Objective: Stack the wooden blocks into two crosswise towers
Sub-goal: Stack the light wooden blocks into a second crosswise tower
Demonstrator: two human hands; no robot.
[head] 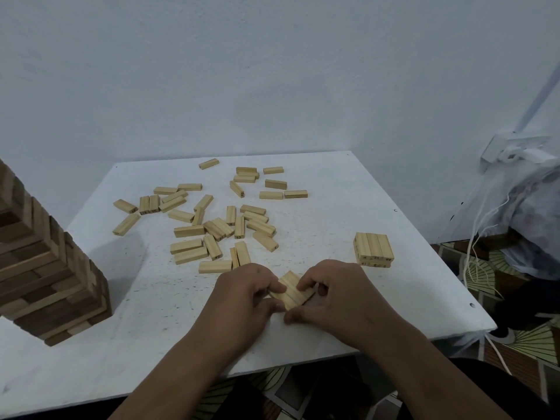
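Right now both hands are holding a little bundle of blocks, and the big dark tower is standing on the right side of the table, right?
Not quite. Both hands, left and right, do hold the little bundle of blocks, but the head view shows the big dark tower on the left side of the table, not the right.

Two bare forearms reach forward from the bottom of the view and angle inward, so that the hands meet near the middle. The left hand (245, 291) lies palm down with its fingers curled and its thumb tucked underneath, pinching the left side of a small flat set of pale wooden blocks (292, 290). The right hand (336, 294) mirrors it, fingers bent over the set's right side, thumb low, almost touching the left thumb.
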